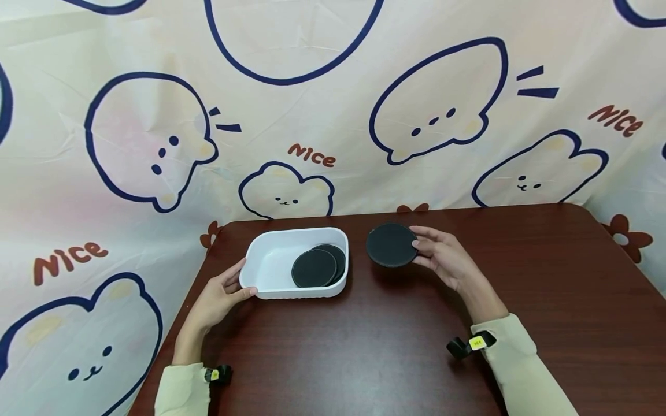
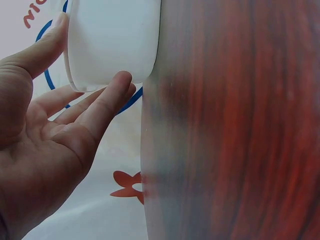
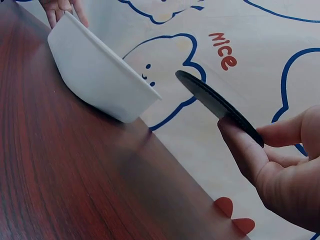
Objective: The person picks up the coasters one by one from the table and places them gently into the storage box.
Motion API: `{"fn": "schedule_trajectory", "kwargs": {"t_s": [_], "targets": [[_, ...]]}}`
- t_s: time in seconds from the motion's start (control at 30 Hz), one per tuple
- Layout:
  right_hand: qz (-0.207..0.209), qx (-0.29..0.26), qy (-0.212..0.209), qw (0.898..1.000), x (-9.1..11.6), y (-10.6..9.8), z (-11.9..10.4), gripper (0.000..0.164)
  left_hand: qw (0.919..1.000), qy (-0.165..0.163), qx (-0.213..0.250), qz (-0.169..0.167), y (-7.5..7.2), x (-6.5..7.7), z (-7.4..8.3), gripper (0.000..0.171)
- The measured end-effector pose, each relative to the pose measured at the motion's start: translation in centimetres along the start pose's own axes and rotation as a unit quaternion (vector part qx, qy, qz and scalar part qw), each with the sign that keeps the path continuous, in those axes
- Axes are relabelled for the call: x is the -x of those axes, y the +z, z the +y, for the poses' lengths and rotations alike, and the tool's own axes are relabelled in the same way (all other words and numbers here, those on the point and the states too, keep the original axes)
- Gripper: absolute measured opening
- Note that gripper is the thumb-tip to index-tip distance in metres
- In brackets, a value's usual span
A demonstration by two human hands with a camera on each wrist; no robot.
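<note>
My right hand (image 1: 444, 254) pinches a round black coaster (image 1: 391, 245) by its right edge. In the right wrist view the coaster (image 3: 215, 102) is tilted and held above the table between thumb and fingers. To its left stands a white plastic bin (image 1: 273, 260), with more black coasters (image 1: 314, 268) overlapping at its right end. My left hand (image 1: 221, 294) holds the bin's left end, thumb at the near corner and fingers along the side. The left wrist view shows the fingers against the bin's outer wall (image 2: 115, 45).
Both things are near the far edge of a dark brown wooden table (image 1: 333, 352). A pale cloth (image 1: 359, 190) printed with blue-outlined cartoon bears hangs behind and to the sides. Small black devices, such as the one (image 1: 470, 345) at the right sleeve, are worn at both wrists.
</note>
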State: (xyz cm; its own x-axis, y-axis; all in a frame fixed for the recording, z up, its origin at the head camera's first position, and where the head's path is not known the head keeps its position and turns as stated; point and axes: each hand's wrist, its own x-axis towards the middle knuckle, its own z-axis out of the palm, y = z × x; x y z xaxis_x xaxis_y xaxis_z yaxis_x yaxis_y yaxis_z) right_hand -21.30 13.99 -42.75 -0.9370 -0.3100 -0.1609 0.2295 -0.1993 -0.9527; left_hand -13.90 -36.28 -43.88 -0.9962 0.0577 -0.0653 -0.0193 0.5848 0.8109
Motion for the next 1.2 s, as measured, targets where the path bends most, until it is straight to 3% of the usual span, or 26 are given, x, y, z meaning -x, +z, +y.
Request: {"fn": "schedule_trajectory", "kwargs": {"t_s": [0.4,1.2], "targets": [[-0.021,-0.036,0.024,0.999,-0.6,1.7,0.5,0.057,1.0000,-0.001,0.003,-0.004,0.1,0.0,0.2,0.088],[-0.028,-0.039,0.013,0.999,-2.9,5.6,2.2,0.058,1.0000,0.002,0.005,-0.003,0.1,-0.1,0.0,0.089]]}}
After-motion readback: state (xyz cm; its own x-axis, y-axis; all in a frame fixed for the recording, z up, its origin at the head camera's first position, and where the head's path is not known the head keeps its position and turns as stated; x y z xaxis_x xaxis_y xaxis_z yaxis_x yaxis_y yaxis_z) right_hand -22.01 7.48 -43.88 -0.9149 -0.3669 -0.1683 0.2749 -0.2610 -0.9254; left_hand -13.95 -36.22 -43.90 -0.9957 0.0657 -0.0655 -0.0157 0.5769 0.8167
